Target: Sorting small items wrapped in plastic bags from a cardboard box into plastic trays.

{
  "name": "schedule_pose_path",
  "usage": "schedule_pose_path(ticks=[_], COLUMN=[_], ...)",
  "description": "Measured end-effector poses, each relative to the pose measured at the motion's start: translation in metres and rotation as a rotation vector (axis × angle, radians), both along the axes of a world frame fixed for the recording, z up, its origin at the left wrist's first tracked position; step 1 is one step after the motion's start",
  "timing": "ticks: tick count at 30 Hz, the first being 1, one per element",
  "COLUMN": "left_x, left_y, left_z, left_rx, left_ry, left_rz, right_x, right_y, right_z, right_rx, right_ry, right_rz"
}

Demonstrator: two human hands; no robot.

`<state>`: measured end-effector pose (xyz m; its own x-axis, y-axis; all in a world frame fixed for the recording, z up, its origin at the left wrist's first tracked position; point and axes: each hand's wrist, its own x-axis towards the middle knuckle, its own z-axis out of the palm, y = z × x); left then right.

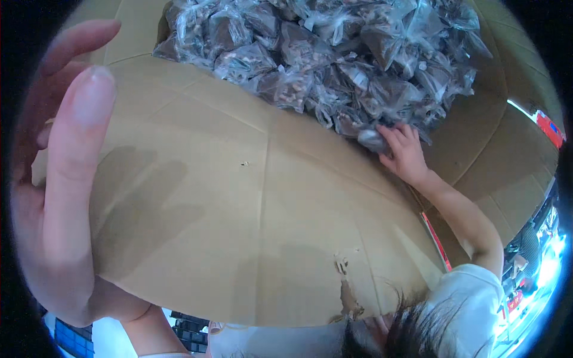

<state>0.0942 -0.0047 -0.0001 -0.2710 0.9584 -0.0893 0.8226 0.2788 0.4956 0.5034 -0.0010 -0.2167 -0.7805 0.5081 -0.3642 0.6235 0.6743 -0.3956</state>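
Note:
Down in a large cardboard box (pixel 197 227), my right hand (pixel 407 154) is at the near right edge of a heap of small clear plastic bags (pixel 298 51). Its fingers curl round one plastic bag (pixel 373 141) at the edge of the heap. The bags are knotted or bunched and hold dark grey contents, too small to make out. My left hand (pixel 65 161) is raised at the far left, very close to the camera. The thumb points up and stands apart from the bent fingers; nothing shows in that hand.
The box's near wall spans the middle of the view, with a torn patch (pixel 348 292) low on it. Its right wall (pixel 507 197) rises beyond my right arm. Past the box at the lower right are a bright light (pixel 552 259) and blurred clutter.

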Motion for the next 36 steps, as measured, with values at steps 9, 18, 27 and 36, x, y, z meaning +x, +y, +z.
schedule_pose_path(ticks=[9, 18, 27, 36], left_x=[-0.007, -0.006, -0.003, -0.005], left_y=[0.013, 0.021, 0.016, 0.008], left_z=[-0.015, -0.011, -0.011, -0.006], left_rx=[0.003, 0.033, 0.017, -0.004], left_ry=[-0.028, -0.025, -0.009, -0.003], left_rz=[-0.068, -0.062, -0.060, -0.073], right_x=[-0.073, -0.066, -0.087, -0.137], right_y=[0.001, -0.012, 0.016, 0.062], right_z=[0.006, -0.019, -0.024, -0.018], right_rx=[-0.151, -0.292, -0.305, -0.236], right_ry=[0.156, 0.216, -0.190, -0.312], right_rz=[-0.225, -0.564, -0.218, 0.094])
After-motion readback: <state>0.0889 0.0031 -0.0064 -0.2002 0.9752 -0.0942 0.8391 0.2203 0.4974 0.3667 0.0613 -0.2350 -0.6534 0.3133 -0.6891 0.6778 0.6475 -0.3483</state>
